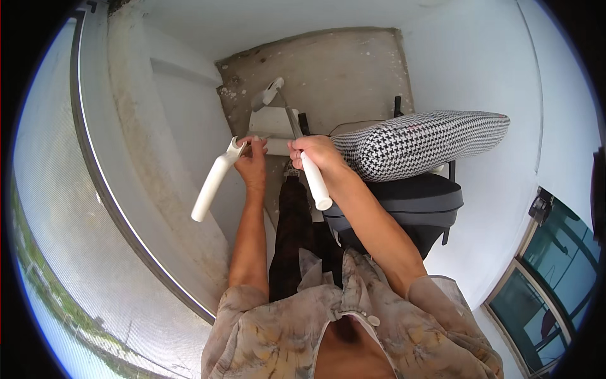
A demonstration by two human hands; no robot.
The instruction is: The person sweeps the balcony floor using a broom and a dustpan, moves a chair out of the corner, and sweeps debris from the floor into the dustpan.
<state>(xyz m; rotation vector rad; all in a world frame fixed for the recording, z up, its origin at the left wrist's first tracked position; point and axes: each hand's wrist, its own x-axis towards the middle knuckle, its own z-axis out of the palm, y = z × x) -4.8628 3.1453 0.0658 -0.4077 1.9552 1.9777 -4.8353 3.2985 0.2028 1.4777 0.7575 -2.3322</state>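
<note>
My left hand holds a bent white plastic handle piece near its notched, fork-like end. Its smooth arm slants down to the left. A thin greyish part shows at the fingertips, too small to name. In my right hand is a white grip with a rounded end. A slim metal rod runs upward from that fist. Beyond the rod's far end lies a white and grey curved head; whether the two are joined I cannot tell. Below it, behind my hands, is a white panel-like object.
On the right a houndstooth-patterned cushion or covered bundle rests above a black and grey padded seat or bag. A mesh-screened window curves along the left. Bare concrete floor meets white walls. A framed glass window stands lower right.
</note>
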